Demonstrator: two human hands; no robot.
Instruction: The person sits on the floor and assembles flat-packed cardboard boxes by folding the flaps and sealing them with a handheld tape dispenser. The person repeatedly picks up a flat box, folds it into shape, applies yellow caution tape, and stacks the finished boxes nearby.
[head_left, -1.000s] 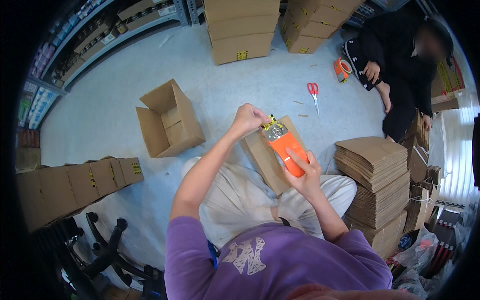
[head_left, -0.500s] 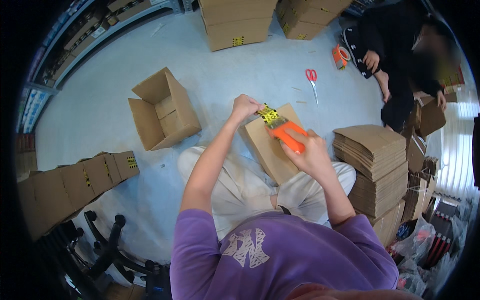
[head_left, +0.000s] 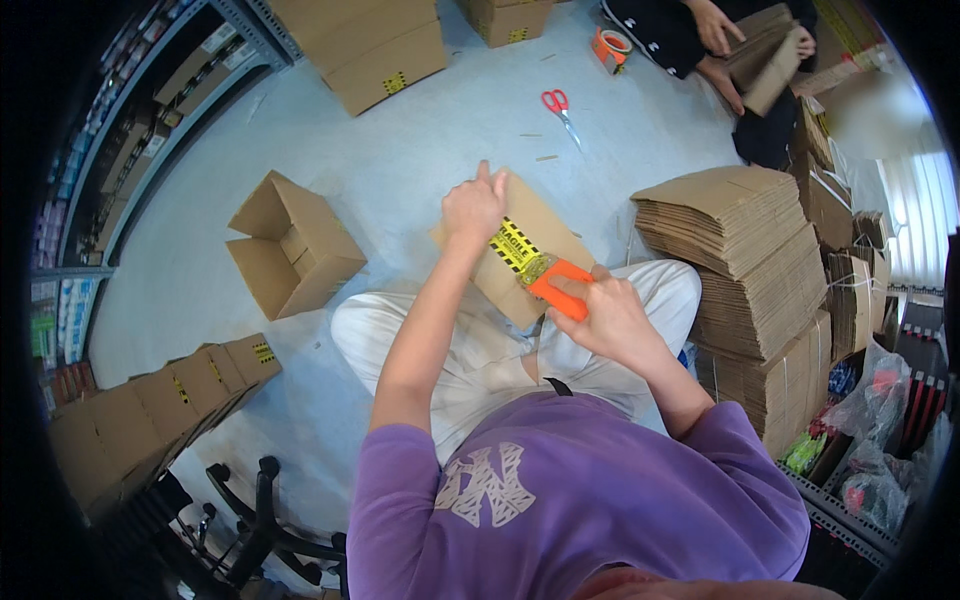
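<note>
A closed brown cardboard box (head_left: pixel 562 225) rests against my crossed legs. Across its top runs a strip of yellow-and-black warning tape (head_left: pixel 514 244), still joined to the roll in an orange tape dispenser (head_left: pixel 558 288). My right hand (head_left: pixel 612 315) is wrapped around that dispenser at the box's near end. Over the far end of the strip, my left hand (head_left: pixel 474 208) presses on the box's far left edge, with the index finger stretched out; its lower fingers are hidden.
An open box (head_left: pixel 310 252) stands at left, above a row of taped boxes (head_left: pixel 150 410). Red-handled scissors (head_left: pixel 562 115) and another tape dispenser (head_left: pixel 611 48) lie ahead. Stacked flat cardboard (head_left: pixel 725 225) is at right; beyond it, another person's hands (head_left: pixel 714 27) handle cardboard.
My left hand has gone from pinching the tape end to pressing at the box's far edge. The dispenser has moved nearer me, drawing out more tape. The other person now handles a cardboard piece.
</note>
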